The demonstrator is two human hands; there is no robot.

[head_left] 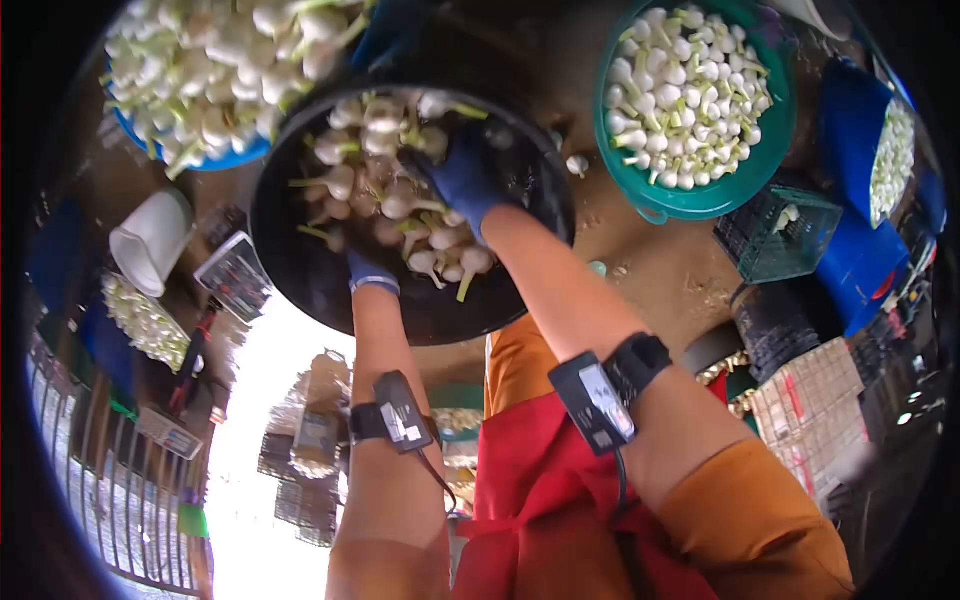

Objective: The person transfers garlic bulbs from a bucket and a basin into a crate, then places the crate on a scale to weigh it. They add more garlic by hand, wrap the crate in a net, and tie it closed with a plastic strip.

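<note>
A wide black tub (300, 285) holds garlic bulbs (398, 200) with short green stems, in what looks like water. My right hand (468, 180), in a blue glove, reaches in from the right. Its fingers stretch out against the garlic in the middle of the tub, with no bulb visibly gripped. On the near left side, my left hand (370, 270), also gloved in blue, is down among the bulbs, and its fingers are hidden.
A blue basin (240, 150) heaped with garlic stands at upper left. At upper right is a green basin (700, 205) of trimmed bulbs. One bulb (577, 165) lies on the floor between the tubs. A white bucket (150, 245) and a green crate (785, 240) stand at the sides.
</note>
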